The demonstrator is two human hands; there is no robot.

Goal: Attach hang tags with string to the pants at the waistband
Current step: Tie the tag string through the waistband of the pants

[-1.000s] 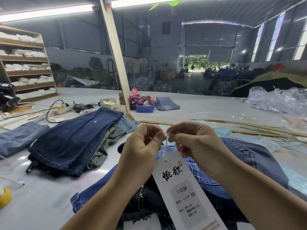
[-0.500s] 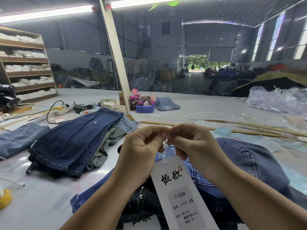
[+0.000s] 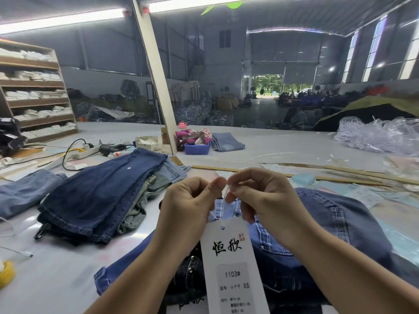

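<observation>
left hand [image 3: 188,207] + right hand [image 3: 256,196] both pinched string [image 3: 225,193] | hang tag [image 3: 233,264] hung straight below hands, long axis toward viewer | pants [image 3: 317,223] waistband beneath, both hands equally near

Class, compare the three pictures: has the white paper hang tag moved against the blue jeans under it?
Yes. The white paper hang tag has slid slightly left and down over the blue jeans, which lie unmoved on the table.

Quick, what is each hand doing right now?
Left hand: pinching the thin clear plastic string above the white paper hang tag.
Right hand: pinching the same string from the other side.
</observation>
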